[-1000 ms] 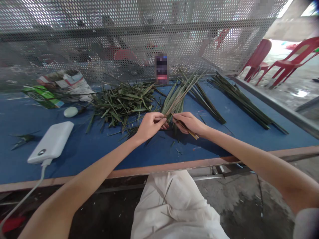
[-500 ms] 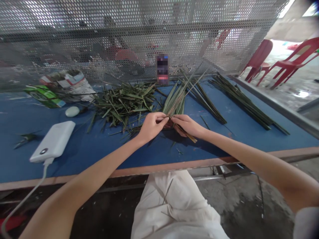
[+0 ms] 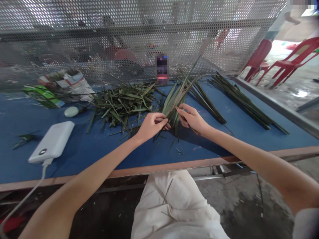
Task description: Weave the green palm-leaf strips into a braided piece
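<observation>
Long green leaf strips [image 3: 171,99] lie fanned out at the middle of the blue table, some rising toward the mesh screen. My left hand [image 3: 156,123] is closed around the lower end of these strips. To its right, my right hand [image 3: 190,118] pinches a thin brownish strip [image 3: 176,108], whose end sticks out below the palm. The two hands are apart. Left of them is a loose pile of cut leaf pieces [image 3: 124,101].
Long strip bundles [image 3: 244,103] lie at the right. A white power bank [image 3: 52,142] with a cable, a pale oval object [image 3: 71,112], a green packet [image 3: 42,95] and a crumpled bag [image 3: 72,83] sit left. Mesh [image 3: 99,39] stands behind; a phone [image 3: 161,69] leans there.
My right hand has moved up and right, away from my left hand, with the brownish strip. A person now shows at the top right, behind the red chairs.
</observation>
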Motion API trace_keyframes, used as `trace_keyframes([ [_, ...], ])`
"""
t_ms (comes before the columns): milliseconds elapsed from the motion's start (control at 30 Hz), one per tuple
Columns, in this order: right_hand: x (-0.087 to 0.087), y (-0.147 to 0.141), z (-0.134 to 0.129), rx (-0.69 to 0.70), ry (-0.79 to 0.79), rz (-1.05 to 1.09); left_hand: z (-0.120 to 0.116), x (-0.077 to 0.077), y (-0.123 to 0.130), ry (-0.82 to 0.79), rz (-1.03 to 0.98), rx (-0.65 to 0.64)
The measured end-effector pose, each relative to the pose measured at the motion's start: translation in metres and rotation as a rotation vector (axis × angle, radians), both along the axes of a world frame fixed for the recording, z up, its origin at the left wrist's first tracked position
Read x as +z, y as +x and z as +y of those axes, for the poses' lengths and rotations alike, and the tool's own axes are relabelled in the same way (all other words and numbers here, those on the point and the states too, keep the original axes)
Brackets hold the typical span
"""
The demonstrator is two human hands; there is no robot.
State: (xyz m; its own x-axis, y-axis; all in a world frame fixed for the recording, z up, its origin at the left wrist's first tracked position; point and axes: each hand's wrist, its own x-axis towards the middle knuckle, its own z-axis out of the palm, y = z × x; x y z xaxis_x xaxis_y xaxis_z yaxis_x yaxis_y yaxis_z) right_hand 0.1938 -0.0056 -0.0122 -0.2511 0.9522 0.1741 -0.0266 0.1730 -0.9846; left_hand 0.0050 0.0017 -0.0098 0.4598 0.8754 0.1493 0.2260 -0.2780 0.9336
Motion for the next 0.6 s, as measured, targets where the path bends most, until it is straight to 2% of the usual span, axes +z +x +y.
trace_keyframes([
  [167,-0.0018,-0.0005,-0.0005,0.066,-0.046,-0.054,-0.0031,0.0041,-0.0004,0.101,0.041,0.051],
  [433,0.0011,-0.0033,-0.0056,0.146,-0.109,-0.097,-0.0045,0.002,-0.0024,0.255,0.145,0.082],
  [600,-0.0037,-0.0037,-0.0047,0.177,-0.105,-0.105,-0.0048,0.0016,-0.0013,0.287,0.188,0.103],
])
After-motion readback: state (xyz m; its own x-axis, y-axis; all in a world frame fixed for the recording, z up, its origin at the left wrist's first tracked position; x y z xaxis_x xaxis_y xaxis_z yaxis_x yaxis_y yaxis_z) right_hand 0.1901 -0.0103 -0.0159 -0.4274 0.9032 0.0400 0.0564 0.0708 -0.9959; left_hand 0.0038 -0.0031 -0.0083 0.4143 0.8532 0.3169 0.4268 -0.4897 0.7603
